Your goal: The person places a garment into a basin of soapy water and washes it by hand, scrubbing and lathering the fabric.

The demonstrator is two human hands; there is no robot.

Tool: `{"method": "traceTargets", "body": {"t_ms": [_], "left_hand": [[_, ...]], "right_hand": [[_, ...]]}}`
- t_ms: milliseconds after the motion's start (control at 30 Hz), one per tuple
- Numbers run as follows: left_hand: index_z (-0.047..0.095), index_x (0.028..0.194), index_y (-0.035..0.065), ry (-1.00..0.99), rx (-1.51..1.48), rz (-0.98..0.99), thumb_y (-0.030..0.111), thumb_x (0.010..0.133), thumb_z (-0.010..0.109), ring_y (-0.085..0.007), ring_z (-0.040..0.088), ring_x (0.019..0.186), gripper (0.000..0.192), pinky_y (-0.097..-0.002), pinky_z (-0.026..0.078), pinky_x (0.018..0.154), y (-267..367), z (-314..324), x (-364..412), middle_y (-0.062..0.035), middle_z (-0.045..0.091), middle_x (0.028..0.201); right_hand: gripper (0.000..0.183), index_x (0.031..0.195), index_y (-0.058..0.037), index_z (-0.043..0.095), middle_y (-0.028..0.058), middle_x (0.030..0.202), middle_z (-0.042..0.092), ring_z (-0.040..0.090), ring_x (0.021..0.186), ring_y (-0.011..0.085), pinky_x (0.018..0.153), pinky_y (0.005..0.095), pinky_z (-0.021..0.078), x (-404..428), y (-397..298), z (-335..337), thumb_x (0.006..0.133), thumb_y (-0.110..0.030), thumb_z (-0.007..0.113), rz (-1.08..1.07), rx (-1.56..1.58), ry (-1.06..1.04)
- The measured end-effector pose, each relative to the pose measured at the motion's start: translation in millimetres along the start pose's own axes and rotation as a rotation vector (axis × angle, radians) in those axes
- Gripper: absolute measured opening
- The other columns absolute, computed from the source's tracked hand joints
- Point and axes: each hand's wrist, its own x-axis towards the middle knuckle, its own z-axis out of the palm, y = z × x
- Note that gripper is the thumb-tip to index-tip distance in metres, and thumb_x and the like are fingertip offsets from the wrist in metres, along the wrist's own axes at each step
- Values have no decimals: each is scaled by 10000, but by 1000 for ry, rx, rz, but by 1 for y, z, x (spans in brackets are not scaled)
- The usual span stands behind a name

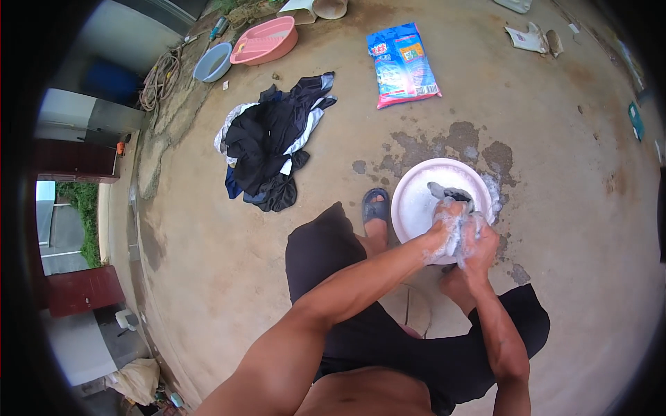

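Note:
A round pale pink basin (398,208) full of white suds stands on the concrete before me. Over its near right side, my left hand (446,229) and my right hand (479,240) are close together, both coated in foam and closed on a dark, soapy cloth (458,195). Part of the cloth lies in the suds; the rest is hidden by my fingers and the foam. To the left on the ground lies a heap of dark clothes (265,140) with some white pieces. A blue and pink plastic bag of detergent (405,67) lies beyond the basin.
Wet patches (460,138) and spilled foam (491,195) mark the concrete around the basin. At the upper left are a pink washboard basin (283,44), a light blue basin (225,54) and a coiled hose (160,80). My slippered foot (375,208) is just left of the basin.

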Motion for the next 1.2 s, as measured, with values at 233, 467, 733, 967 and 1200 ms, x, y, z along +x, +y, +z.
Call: {"method": "traceTargets", "body": {"t_ms": [233,467,733,967,1200], "left_hand": [[626,852,92,37,15,101,293,863,549,-152,587,668,216,-299,487,610,22,10,-23,-21,592,785],[589,909,63,5,129,-16,262,838,575,-177,572,680,212,-324,485,649,19,20,-11,-59,573,785],[446,1347,-44,-69,295,-15,657,956,408,-237,439,1292,804,-363,313,1095,23,32,-22,-156,522,1309],[584,1145,-18,59,180,26,499,988,472,-240,597,1020,551,-388,448,960,33,9,-11,-116,638,1035],[590,1194,21,-211,-166,-351,387,962,558,-275,652,958,435,-402,529,870,46,-19,6,-144,660,1081]], "right_hand": [[236,833,22,599,191,678,587,535,612,299,638,389,456,24,32,4,950,-176,546,60,-2,9],[180,1146,-23,436,176,951,613,616,837,278,799,380,480,24,49,-6,977,-27,499,74,95,-2],[661,1460,-17,265,337,1307,515,531,1230,417,1016,408,411,28,42,-5,961,-325,571,269,56,-76],[421,1205,56,586,255,901,694,701,878,343,798,393,520,39,27,-15,885,-208,654,41,-206,-135],[199,1043,-18,669,163,800,689,690,731,266,646,348,523,-16,-22,7,858,-91,661,-171,-42,-230]]}}
